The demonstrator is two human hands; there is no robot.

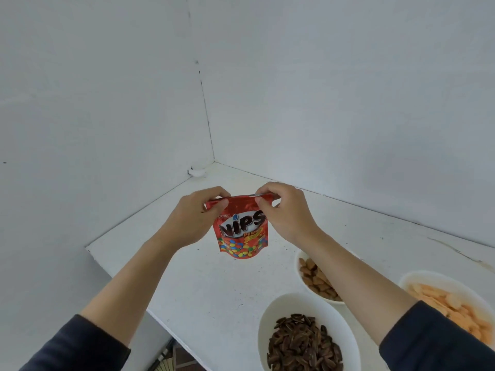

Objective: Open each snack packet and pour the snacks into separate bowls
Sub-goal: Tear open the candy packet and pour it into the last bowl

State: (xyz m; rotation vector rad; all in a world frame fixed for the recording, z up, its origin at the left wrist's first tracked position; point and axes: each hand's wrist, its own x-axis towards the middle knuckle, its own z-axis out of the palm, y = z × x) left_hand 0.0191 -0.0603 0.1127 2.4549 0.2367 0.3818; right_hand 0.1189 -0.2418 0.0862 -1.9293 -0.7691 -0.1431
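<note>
One snack packet (241,232) is in view, a red pouch printed "NIPS" with coloured candy pictured along its lower part. It hangs upright in the air above the white bench (209,285), touching nothing but the two hands. The left hand (190,218) pinches the packet's top left corner between thumb and curled fingers. The right hand (286,212) pinches the top right corner in the same way, so the top edge is stretched between them. Whether that edge is already torn or still sealed is hard to tell from this angle.

Three white bowls stand on the bench to the right of and nearer than the packet, and each holds a different snack. The nearest bowl (267,311) holds dark striped seeds (302,344). Beyond it, partly hidden by the right forearm, a second bowl (298,266) holds brown almonds (317,279). The third bowl (417,275), at the far right and cut by the frame edge, holds pale orange pieces (442,301), probably crackers or chips. The seed bowl and the almond bowl sit just beside each other, and the third stands a little apart.

Both forearms are bare, with two dark sleeves pushed up, one on the left arm (77,346) and one on the right (439,338). The bench fits into a corner formed by two plain white walls (107,103). One small white object (197,172) sits at the back of the bench near that corner, too small to identify.
</note>
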